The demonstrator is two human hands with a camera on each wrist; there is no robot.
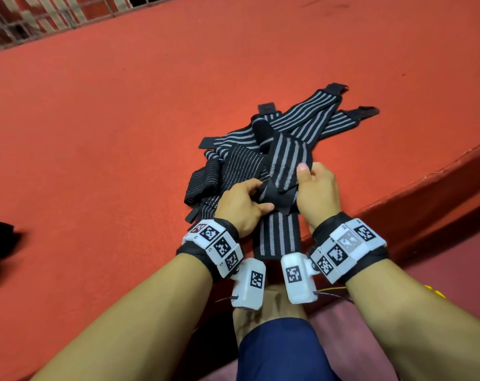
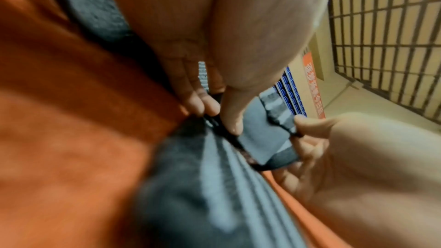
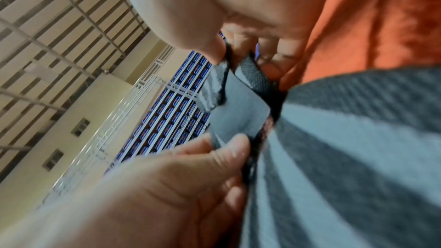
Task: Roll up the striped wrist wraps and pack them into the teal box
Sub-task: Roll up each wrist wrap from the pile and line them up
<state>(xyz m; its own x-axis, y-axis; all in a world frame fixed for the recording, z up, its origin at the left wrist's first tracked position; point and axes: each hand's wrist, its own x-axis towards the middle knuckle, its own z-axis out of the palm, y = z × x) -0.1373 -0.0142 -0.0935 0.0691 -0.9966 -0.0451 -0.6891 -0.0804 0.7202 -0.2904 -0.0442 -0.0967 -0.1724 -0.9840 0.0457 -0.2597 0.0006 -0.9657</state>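
Observation:
A black wrist wrap with grey stripes (image 1: 281,171) lies across the edge of the red platform (image 1: 123,133), its near end (image 1: 278,237) hanging down toward me. My left hand (image 1: 243,203) pinches the folded black end of it from the left. My right hand (image 1: 315,191) grips the same fold from the right, thumb up on the striped cloth. In the left wrist view my left hand (image 2: 212,112) pinches the wrap (image 2: 260,135). In the right wrist view my right hand (image 3: 241,50) pinches the wrap (image 3: 238,116). No teal box is in view.
A loose heap of several more striped wraps (image 1: 296,122) lies just beyond my hands. A step edge (image 1: 425,182) drops off at the right. A dark object (image 1: 0,240) sits at the far left. A metal grille (image 1: 27,20) runs along the back.

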